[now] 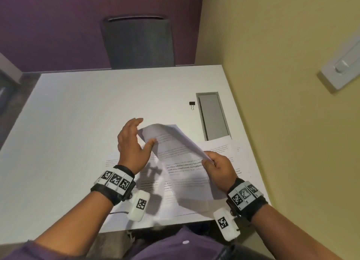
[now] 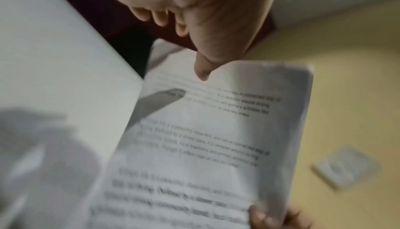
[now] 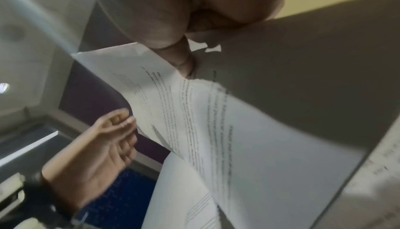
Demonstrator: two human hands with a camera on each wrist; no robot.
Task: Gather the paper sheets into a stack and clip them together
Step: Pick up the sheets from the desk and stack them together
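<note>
My right hand (image 1: 208, 159) pinches the right edge of several printed paper sheets (image 1: 175, 152), raised and curling above the white table (image 1: 78, 113). The right wrist view shows the thumb (image 3: 181, 61) clamped on those sheets (image 3: 216, 121), which fan apart. My left hand (image 1: 136, 138) is open at their upper left edge, thumb (image 2: 202, 72) resting on the top page (image 2: 216, 138), fingers spread behind it. More printed sheets (image 1: 220, 147) lie flat on the table under and beside the raised ones. A black binder clip (image 1: 192, 104) lies farther back, right of centre, untouched.
A grey recessed panel (image 1: 212, 115) is set into the table just right of the clip. A dark chair (image 1: 138, 41) stands at the far edge. A yellow wall (image 1: 282, 84) with a switch plate (image 1: 342, 65) runs along the table's right side.
</note>
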